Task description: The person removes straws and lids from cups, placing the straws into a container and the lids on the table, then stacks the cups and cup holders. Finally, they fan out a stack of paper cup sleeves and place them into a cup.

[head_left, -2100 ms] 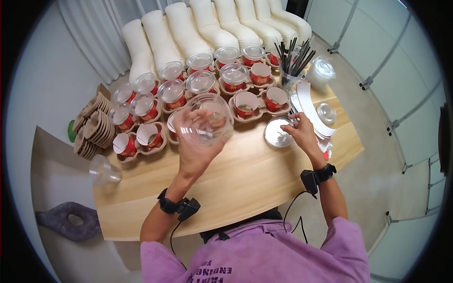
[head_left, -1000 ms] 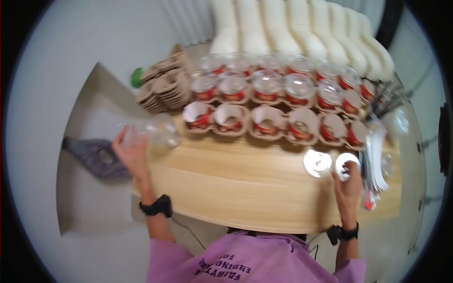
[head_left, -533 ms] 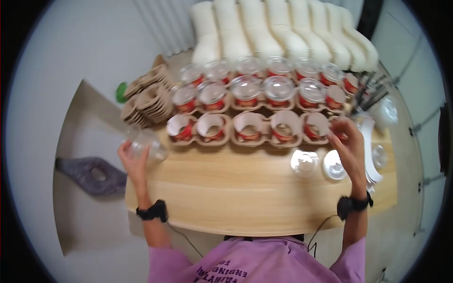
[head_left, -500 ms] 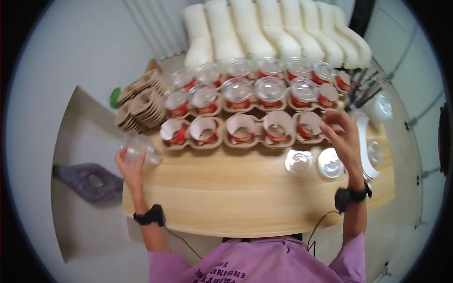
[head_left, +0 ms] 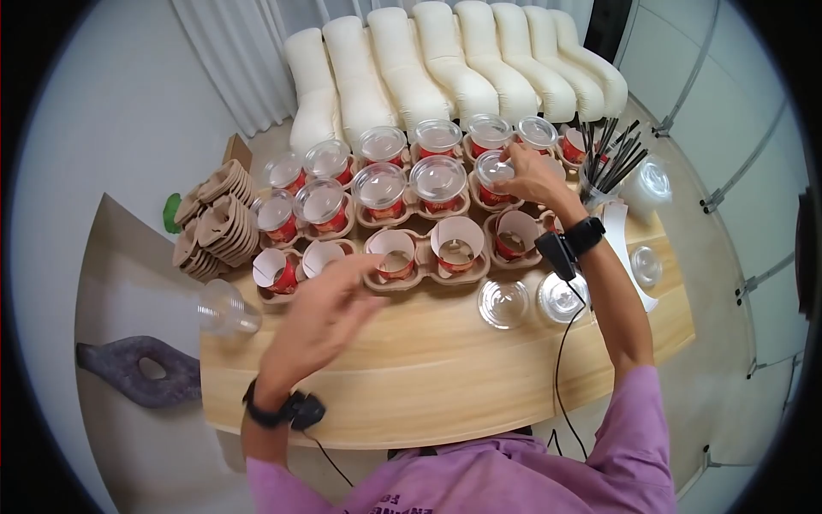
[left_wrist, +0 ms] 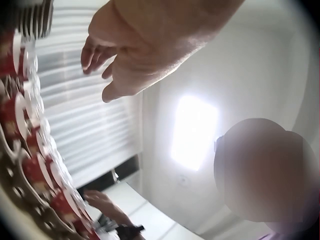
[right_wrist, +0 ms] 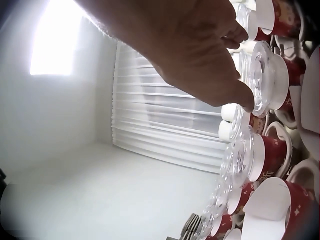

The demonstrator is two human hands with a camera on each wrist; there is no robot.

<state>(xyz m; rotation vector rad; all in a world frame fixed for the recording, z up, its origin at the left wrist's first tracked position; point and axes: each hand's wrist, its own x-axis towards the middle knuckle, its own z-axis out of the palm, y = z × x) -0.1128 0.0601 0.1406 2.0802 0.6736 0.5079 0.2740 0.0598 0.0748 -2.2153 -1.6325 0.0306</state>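
- The right hand (head_left: 541, 178) reached over the table (head_left: 411, 377) to a lidded cup (head_left: 490, 197); its thumb and fingers stood apart beside the clear lid (head_left: 488, 166), and whether they pinched it could not be told.
- That cup sat upright in the middle row, right of centre and nearer the table's far edge than its near one.
- The left hand (head_left: 321, 321) hung above the table in front of the uncovered cups (head_left: 396, 267), fingers loosely spread and blurred, holding nothing.
- The lid looked light, stiff and rather slippery, likely to crack if forced; its rim seemed the best hold. The red cup would probably dent under a hard squeeze, so a gentle grip round its side would suit.
- Cardboard carriers (head_left: 467, 277) held the cups; the front row had no lids, and what lay inside was too small to tell.
- Near the right edge, a plastic cup (head_left: 591, 194) held black straws (head_left: 615, 158).
- Nested clear cups (head_left: 227, 307) lay at the left edge.
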